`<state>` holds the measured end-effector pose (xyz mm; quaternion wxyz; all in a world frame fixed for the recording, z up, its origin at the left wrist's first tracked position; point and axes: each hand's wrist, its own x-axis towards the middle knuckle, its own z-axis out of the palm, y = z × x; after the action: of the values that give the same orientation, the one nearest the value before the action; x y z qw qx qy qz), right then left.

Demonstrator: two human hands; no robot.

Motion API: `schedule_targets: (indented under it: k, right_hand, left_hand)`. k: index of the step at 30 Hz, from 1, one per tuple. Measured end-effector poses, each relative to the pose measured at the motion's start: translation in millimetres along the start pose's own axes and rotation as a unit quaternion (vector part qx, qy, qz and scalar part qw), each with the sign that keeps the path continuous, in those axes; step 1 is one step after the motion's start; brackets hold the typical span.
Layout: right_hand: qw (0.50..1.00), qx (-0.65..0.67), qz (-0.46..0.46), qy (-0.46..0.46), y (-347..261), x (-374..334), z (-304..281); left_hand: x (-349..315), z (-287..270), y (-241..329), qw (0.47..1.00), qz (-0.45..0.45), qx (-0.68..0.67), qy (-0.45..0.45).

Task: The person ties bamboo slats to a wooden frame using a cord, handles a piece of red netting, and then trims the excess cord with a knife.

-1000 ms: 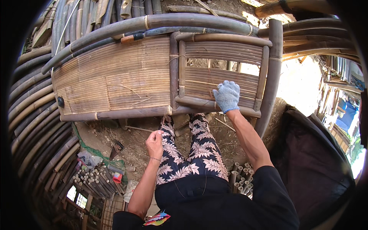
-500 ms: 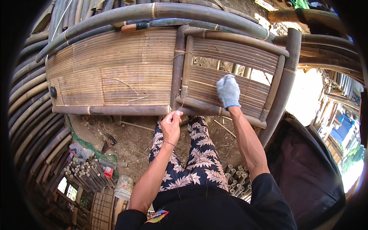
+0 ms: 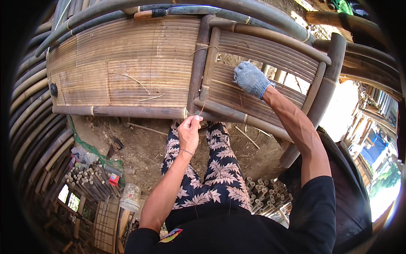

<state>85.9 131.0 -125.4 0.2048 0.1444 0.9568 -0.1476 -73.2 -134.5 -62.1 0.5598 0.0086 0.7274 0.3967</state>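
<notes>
My bare left hand (image 3: 189, 130) is closed in a pinch on a thin brown strand (image 3: 203, 106) at the near corner where two bamboo panels meet. My right hand (image 3: 253, 79), in a grey knitted glove, is curled closed above the smaller slatted panel (image 3: 266, 99), by the long gap between its slats. What its fingers hold, if anything, is hidden. To the left lies the wider slatted bamboo panel (image 3: 139, 55), with two loose thin strips on it. A dark bamboo post (image 3: 198, 63) divides the panels, with a thin strand around it.
A knife with a wooden handle (image 3: 143, 15) rests along the far rail. Bamboo poles (image 3: 31, 114) are stacked at the left. Cut bamboo pieces (image 3: 266, 194), a whitish bucket (image 3: 130, 197) and a handsaw (image 3: 115, 147) are on the ground. A dark sheet (image 3: 347, 199) drapes at the right.
My right hand has moved up and slightly left over the smaller panel, its forearm now slanting in from the right. My left hand keeps its pinch at the corner. The view has shifted slightly.
</notes>
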Motion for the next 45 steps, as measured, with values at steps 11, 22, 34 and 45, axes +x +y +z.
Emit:
schedule_targets:
  k: [11, 22, 34, 45]
  right_hand:
    - [0.991, 0.012, -0.071, 0.113, 14, -4, -33]
    - [0.995, -0.033, -0.066, -0.073, -4, 7, -8]
    - [0.628, 0.654, 0.285, 0.312, 4, -24, -63]
    - [0.833, 0.516, 0.164, 0.118, -44, -51, -42]
  left_hand:
    - [23, 14, 4, 1.000, 0.000, -0.019, 0.006]
    - [27, 32, 9, 0.991, -0.070, -0.111, 0.001]
    - [62, 67, 47, 0.988, -0.040, -0.150, -0.019]
    - [63, 90, 65, 0.923, 0.239, 0.294, -0.065]
